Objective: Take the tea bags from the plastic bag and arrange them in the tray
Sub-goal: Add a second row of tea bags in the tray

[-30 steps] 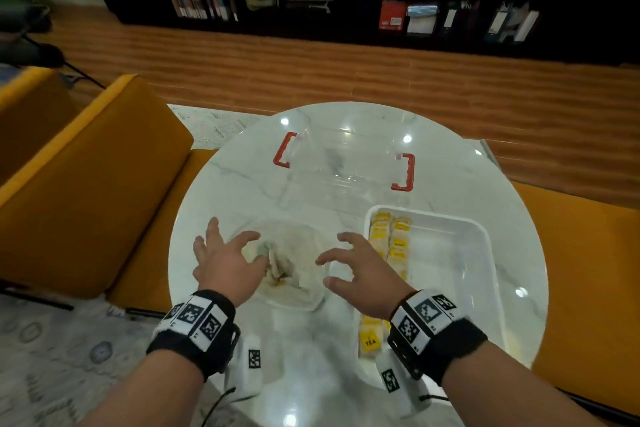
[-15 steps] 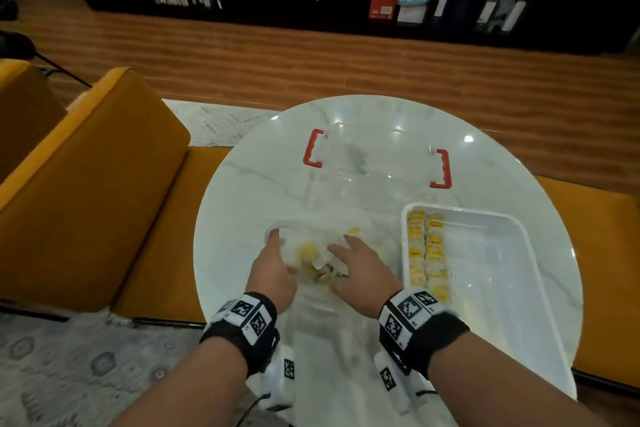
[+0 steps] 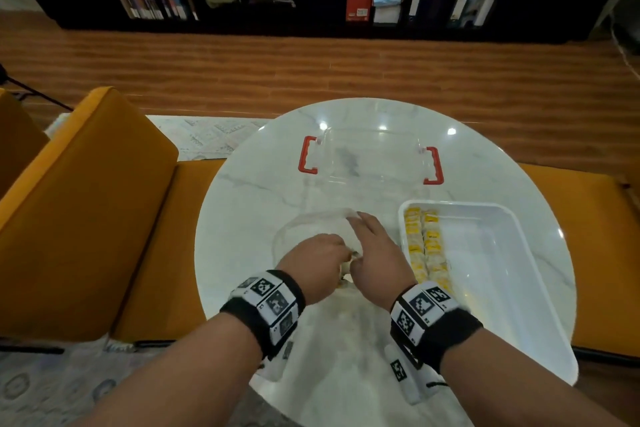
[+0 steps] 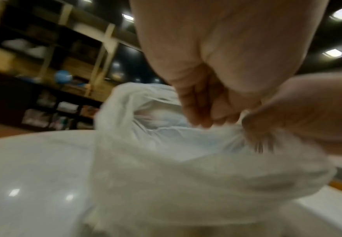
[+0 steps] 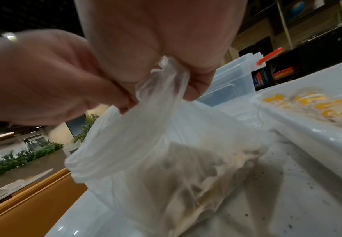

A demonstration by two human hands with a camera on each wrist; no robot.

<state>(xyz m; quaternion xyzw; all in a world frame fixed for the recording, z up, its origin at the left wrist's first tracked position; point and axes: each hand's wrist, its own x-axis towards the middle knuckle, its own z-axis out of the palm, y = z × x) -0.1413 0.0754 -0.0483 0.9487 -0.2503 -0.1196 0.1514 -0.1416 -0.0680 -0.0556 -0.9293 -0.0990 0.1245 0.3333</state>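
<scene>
Both hands are working at the plastic bag [image 3: 311, 229] on the table [image 3: 249, 191]: left hand [image 3: 313, 262] gathering film in curled fingers, right hand [image 3: 375, 253] pinching its mouth. Spreading it gently should free the tea bags [image 5: 196, 173] inside; rightward, the tray [image 3: 519, 253] is holding two rows.

table [image 3: 485, 156]: glossy marble | plastic bag [image 5: 145, 144]: thin crinkled film (translucent) | tray [image 3: 540, 288]: smooth white plastic

No readable text anywhere. Yellow tags on the tea bags [image 3: 426, 246] too small to make out; black-and-white square code markers on both wristbands [image 3: 273, 302], carrying no letters or numbers.
</scene>
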